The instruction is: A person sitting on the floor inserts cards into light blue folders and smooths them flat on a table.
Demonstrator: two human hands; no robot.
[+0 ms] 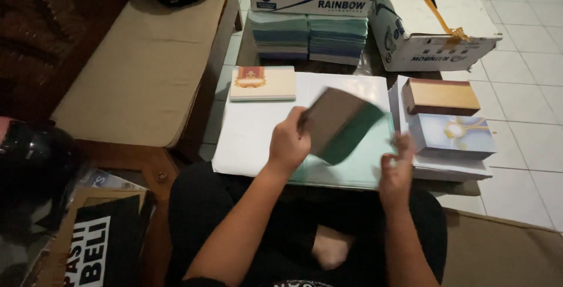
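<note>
Tiled floor, left hand lifting perhaps card

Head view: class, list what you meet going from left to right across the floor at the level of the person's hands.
Black helmet → cushioned bench → white sheet → left hand → dark card → right hand → stack of pale printed cards → tiled floor.

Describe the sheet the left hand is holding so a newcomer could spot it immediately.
Start at the big white sheet spread on the floor before the seated person. Above its middle, the left hand lifts a blurred dark card, brown with a green lower edge. Unlike the pale stacks to its right, it is tilted in the air.
</note>
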